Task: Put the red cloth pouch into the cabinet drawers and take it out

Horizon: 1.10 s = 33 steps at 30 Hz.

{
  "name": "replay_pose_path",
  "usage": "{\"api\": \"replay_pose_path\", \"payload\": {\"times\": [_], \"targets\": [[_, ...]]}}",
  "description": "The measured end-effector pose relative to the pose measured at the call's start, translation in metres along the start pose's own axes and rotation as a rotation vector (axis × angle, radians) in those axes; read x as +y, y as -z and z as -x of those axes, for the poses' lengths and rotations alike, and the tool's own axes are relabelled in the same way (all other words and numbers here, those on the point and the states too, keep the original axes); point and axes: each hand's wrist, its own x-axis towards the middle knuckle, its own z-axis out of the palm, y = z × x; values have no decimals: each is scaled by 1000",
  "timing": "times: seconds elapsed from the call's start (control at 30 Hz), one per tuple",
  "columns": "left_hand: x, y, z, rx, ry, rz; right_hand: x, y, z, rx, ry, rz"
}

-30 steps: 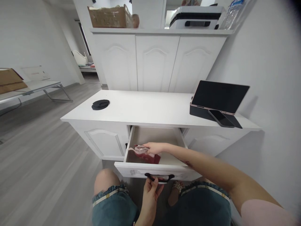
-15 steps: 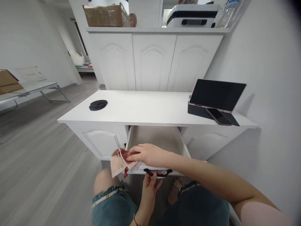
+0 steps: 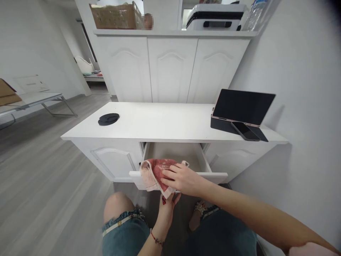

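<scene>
A small red-and-pink towel (image 3: 160,170) with a pale border drapes over the front of the pulled-out drawer (image 3: 217,175). My right hand (image 3: 183,179) grips it from above, fingers laid over the red side against the drawer front. Below the towel my left hand (image 3: 167,204) is at the drawer's lower edge, where the handle was visible earlier. The towel and my right hand now hide the handle and most of the left fingertips. A small dark red tag hangs at the towel's lower corner.
On the white countertop (image 3: 165,121) lie a black round pad (image 3: 108,119), a propped tablet (image 3: 242,106) and a phone (image 3: 245,131). Behind, a cardboard box (image 3: 115,16) and a white case (image 3: 217,17) stand on a ledge. My knees flank the drawer.
My right hand has moved right along the drawer front, spreading the towel over its middle and over the handle. My left hand stays low by the handle. The view has shifted slightly.
</scene>
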Motion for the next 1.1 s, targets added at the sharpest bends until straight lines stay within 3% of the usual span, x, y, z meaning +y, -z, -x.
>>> {"api": "replay_pose_path", "payload": {"times": [0.1,0.57,0.83,1.1], "targets": [[1,0,-4,-51,3,-11,-1,0,17,25,-42,60],[5,-4,-25,-67,32,-54,-7,-8,99,115,-301,258],[10,-11,-33,-93,21,-79,-19,-31,133,42,-591,300],[11,-15,-46,-116,8,-80,-25,-67,147,22,-837,264]]}}
